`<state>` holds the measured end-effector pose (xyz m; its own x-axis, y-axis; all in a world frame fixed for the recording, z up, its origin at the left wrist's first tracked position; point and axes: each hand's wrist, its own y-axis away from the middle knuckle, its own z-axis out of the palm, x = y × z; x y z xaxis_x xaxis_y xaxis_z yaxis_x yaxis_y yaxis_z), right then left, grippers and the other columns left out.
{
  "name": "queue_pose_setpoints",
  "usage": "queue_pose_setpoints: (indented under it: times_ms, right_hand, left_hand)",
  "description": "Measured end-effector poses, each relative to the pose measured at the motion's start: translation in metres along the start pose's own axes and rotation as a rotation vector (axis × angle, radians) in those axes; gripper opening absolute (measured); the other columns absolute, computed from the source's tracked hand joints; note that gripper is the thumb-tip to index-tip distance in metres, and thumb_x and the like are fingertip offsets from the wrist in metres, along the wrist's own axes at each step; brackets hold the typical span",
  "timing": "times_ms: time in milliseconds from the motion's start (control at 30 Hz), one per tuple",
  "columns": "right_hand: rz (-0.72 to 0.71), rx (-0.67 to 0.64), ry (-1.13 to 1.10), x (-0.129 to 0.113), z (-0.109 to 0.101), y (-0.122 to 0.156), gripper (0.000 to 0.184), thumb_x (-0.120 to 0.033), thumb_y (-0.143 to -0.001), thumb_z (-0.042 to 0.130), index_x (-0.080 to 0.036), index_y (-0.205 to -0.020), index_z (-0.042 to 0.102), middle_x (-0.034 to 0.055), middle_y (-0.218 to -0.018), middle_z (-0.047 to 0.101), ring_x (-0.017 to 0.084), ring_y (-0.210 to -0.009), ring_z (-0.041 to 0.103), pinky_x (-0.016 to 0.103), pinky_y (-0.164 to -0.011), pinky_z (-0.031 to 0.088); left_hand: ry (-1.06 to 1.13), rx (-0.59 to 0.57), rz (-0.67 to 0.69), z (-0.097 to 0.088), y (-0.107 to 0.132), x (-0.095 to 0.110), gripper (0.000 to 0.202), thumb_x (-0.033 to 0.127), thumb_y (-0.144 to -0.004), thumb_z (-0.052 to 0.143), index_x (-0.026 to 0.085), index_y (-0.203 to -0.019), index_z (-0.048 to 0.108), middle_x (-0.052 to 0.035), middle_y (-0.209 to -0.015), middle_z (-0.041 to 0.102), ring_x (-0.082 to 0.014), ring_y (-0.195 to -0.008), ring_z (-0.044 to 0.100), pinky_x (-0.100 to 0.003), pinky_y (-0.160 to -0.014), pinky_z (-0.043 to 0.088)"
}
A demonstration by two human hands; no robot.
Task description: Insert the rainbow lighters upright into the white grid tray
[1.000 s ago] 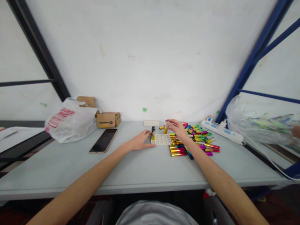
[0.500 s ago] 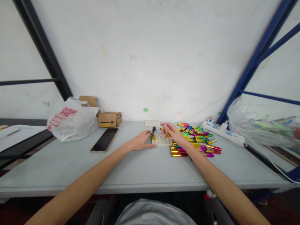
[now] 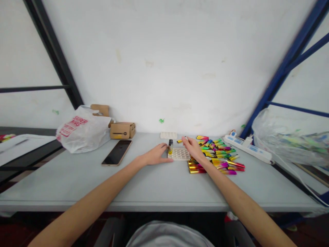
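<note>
A pale tray with rows of holes point(image 3: 180, 155) lies on the table, and a few lighters point(image 3: 170, 147) with dark tops and yellow lower ends stand upright at its left end. My left hand point(image 3: 155, 155) grips that end, its thumb along the front corner and its fingers curled behind the lighters. Above the back right of the tray, my right hand point(image 3: 191, 146) pinches one yellow shiny lighter point(image 3: 179, 141), its tip pointing left. Beside and under my right wrist spreads a loose pile of metallic lighters point(image 3: 223, 154) in gold, green, red and purple.
A second pale tray point(image 3: 168, 135) lies near the wall. To the left are a phone point(image 3: 117, 153), a cardboard box point(image 3: 122, 131) and a white plastic bag point(image 3: 84, 132). A power strip point(image 3: 248, 148) and a clear plastic bag point(image 3: 288, 140) are at the right.
My right hand has drawn slightly back from over the tray, and the yellow lighter in it now points left. My left hand stays at the tray. The view has shifted slightly.
</note>
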<state>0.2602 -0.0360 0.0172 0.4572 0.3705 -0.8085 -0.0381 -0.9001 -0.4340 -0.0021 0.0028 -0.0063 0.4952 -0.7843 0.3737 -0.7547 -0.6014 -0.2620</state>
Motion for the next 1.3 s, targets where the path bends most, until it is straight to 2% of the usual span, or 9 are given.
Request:
queue_pose_setpoints:
  times_ms: [133,267,333,567,767,900,1033,1133,1300]
  right_hand:
    - [0.014,0.075,0.156,0.003,-0.002,0.0,0.063,-0.076,-0.095,0.053,-0.028,-0.056,0.038,-0.0035,-0.054,0.037,0.016,-0.058,0.039,0.031,-0.059,0.029]
    - [0.015,0.095,0.203,0.001,0.0,0.0,0.049,-0.055,-0.091,0.055,-0.028,-0.055,0.035,-0.0044,-0.053,0.035,0.015,-0.057,0.038,0.03,-0.059,0.026]
    - [0.003,0.079,0.215,-0.001,0.002,0.001,0.045,-0.05,-0.089,0.054,-0.028,-0.056,0.034,-0.0046,-0.054,0.036,0.015,-0.058,0.038,0.03,-0.06,0.026]
    - [-0.086,0.018,0.201,0.001,0.007,0.004,0.049,-0.061,-0.099,0.05,-0.027,-0.066,0.037,-0.0051,-0.058,0.041,0.016,-0.06,0.042,0.03,-0.061,0.029]
    - [-0.184,-0.084,0.18,-0.006,0.006,0.008,0.043,-0.06,-0.11,0.043,-0.027,-0.084,0.05,-0.0002,-0.074,0.061,0.02,-0.071,0.057,0.03,-0.069,0.042]
    - [-0.265,-0.14,0.246,-0.013,-0.001,0.009,0.052,-0.066,-0.108,0.046,-0.026,-0.075,0.051,0.002,-0.075,0.06,0.021,-0.075,0.055,0.032,-0.073,0.042]
    - [-0.192,-0.263,0.202,-0.016,-0.004,0.011,0.054,-0.068,-0.108,0.048,-0.025,-0.074,0.052,-0.0009,-0.065,0.059,0.018,-0.065,0.053,0.03,-0.067,0.04]
    - [-0.192,-0.296,0.155,-0.017,-0.002,0.013,0.057,-0.071,-0.106,0.052,-0.025,-0.073,0.057,0.001,-0.067,0.066,0.019,-0.064,0.056,0.03,-0.066,0.041]
    - [-0.187,-0.351,0.158,-0.015,0.004,0.012,0.059,-0.071,-0.105,0.056,-0.024,-0.071,0.061,0.0017,-0.064,0.066,0.018,-0.061,0.056,0.029,-0.064,0.041]
  left_hand:
    - [0.002,0.001,0.009,-0.001,0.0,0.002,0.077,0.081,-0.098,0.065,0.017,-0.141,0.063,-0.0195,-0.147,0.064,-0.0372,-0.14,0.061,-0.049,-0.125,0.046]
    - [-0.011,-0.001,0.002,-0.001,0.001,0.003,0.078,0.082,-0.099,0.063,0.016,-0.141,0.062,-0.0203,-0.147,0.063,-0.0375,-0.139,0.061,-0.049,-0.125,0.046]
    - [-0.014,-0.005,0.002,-0.001,0.0,0.003,0.078,0.082,-0.099,0.062,0.016,-0.141,0.062,-0.0205,-0.147,0.063,-0.0376,-0.139,0.061,-0.05,-0.126,0.045]
    - [-0.017,-0.007,-0.01,0.0,0.001,0.001,0.079,0.082,-0.098,0.062,0.016,-0.142,0.061,-0.022,-0.151,0.061,-0.0385,-0.143,0.059,-0.05,-0.127,0.044]
    - [-0.008,0.01,-0.002,0.0,0.001,0.002,0.075,0.081,-0.098,0.064,0.018,-0.138,0.063,-0.0199,-0.148,0.064,-0.0383,-0.141,0.06,-0.05,-0.126,0.045]
    - [0.007,0.006,-0.002,-0.001,0.001,0.003,0.077,0.083,-0.098,0.062,0.017,-0.138,0.064,-0.0198,-0.146,0.065,-0.0386,-0.141,0.061,-0.05,-0.125,0.046]
    - [0.021,0.01,-0.003,-0.001,0.001,0.002,0.078,0.082,-0.097,0.064,0.018,-0.141,0.063,-0.0193,-0.148,0.064,-0.0387,-0.14,0.061,-0.051,-0.126,0.045]
    - [0.042,0.01,0.012,0.0,0.0,0.001,0.075,0.079,-0.097,0.067,0.019,-0.143,0.063,-0.0189,-0.149,0.064,-0.0389,-0.141,0.06,-0.051,-0.126,0.045]
    - [0.043,0.007,0.007,0.0,0.0,0.002,0.076,0.077,-0.097,0.069,0.018,-0.145,0.062,-0.0203,-0.151,0.063,-0.0404,-0.142,0.059,-0.054,-0.125,0.046]
